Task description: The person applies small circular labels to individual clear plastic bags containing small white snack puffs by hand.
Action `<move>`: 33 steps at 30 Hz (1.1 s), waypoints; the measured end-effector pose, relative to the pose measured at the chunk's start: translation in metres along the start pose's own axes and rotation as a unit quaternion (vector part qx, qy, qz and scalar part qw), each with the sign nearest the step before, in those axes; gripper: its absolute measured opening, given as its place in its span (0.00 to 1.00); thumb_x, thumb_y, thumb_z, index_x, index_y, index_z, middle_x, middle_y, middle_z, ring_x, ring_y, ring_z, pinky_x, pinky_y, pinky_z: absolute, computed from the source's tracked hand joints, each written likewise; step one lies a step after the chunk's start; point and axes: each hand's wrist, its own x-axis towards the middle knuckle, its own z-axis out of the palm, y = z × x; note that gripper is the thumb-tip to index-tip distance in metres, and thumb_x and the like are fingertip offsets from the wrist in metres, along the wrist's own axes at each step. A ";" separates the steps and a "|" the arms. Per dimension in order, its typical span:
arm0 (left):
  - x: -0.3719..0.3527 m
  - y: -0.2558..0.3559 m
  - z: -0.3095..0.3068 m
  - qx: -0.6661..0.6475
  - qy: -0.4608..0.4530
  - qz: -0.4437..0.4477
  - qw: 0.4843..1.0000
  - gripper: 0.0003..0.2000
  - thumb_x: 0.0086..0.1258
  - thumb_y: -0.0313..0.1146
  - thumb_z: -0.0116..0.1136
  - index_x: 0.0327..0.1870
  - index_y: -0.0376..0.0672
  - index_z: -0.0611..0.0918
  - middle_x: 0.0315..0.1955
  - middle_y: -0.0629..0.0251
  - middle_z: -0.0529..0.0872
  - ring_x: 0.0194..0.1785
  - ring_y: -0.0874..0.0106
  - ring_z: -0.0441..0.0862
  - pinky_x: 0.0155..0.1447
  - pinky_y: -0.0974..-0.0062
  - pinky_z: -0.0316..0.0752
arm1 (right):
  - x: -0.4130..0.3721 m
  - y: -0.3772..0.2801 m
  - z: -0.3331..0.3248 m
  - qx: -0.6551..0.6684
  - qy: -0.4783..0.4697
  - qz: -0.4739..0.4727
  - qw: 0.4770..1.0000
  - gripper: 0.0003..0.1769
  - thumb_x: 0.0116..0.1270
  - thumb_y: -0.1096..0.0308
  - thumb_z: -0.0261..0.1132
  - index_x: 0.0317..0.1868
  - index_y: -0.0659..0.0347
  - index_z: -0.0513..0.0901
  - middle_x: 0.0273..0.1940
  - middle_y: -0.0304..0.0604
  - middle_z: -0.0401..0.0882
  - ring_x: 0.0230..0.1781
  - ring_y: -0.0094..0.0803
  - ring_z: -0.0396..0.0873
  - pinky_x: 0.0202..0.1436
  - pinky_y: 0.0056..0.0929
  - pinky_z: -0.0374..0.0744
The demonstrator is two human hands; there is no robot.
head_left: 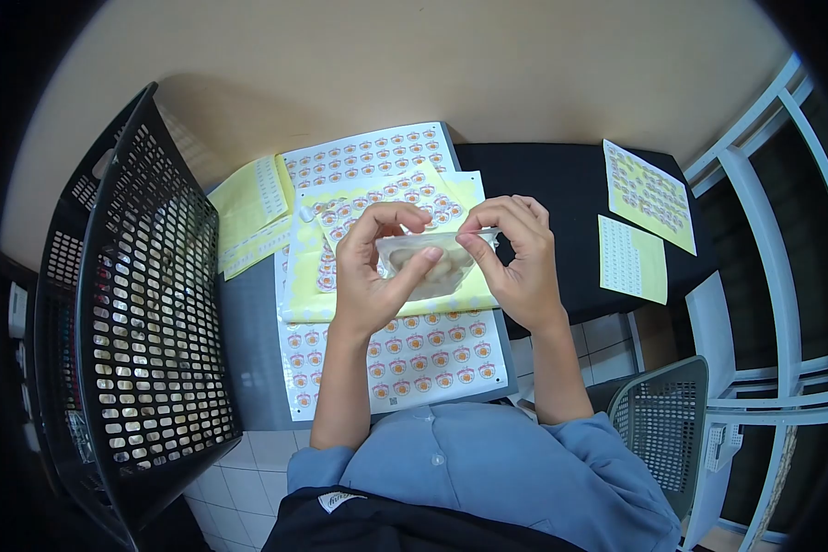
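Between my two hands is a small clear plastic pouch [442,271] with pale contents that I cannot make out. My left hand [377,267] grips the pouch's left side, its thumb lying across the front. At the pouch's upper right corner, my right hand [515,248] pinches the top edge between thumb and fingertips. Beneath the hands lie yellow sticker sheets [317,299] with several round stickers. Under those, a larger white sheet of printed round stickers [432,368] spreads over the table.
A tall black perforated basket [156,304] stands at the left. More yellow sheets [248,212] lie beside it. On the black-covered table [543,175] at the right rest two sticker sheets [649,193]. A grey-green chair [662,423] and white metal bars [754,212] are at the right.
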 end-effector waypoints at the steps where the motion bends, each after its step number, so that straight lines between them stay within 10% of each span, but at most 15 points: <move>1: 0.000 0.002 0.000 0.000 0.000 -0.001 1.000 0.10 0.52 0.22 0.58 0.35 0.38 0.73 0.27 0.64 0.78 0.33 0.78 0.75 0.38 0.81 0.68 | 0.000 -0.001 0.001 0.000 0.000 0.001 1.000 0.03 0.52 0.70 0.62 0.26 0.58 0.75 0.28 0.33 0.75 0.33 0.27 0.72 0.51 0.31 0.57; 9: 0.001 0.004 0.004 -0.002 0.004 -0.059 0.998 0.31 0.48 0.21 0.60 0.57 0.34 0.63 0.24 0.64 0.82 0.34 0.78 0.79 0.41 0.83 0.71 | 0.000 -0.006 0.009 -0.023 0.008 -0.018 1.000 0.03 0.53 0.70 0.61 0.26 0.57 0.75 0.28 0.32 0.75 0.32 0.26 0.72 0.52 0.34 0.56; 33: -0.001 0.007 0.028 -0.050 0.059 -0.068 0.995 0.29 0.49 0.19 0.59 0.55 0.31 0.63 0.26 0.63 0.81 0.34 0.80 0.78 0.39 0.86 0.72 | -0.018 0.006 0.014 0.233 0.160 0.080 0.956 0.03 0.56 0.72 0.58 0.29 0.62 0.74 0.30 0.42 0.76 0.35 0.35 0.74 0.44 0.28 0.66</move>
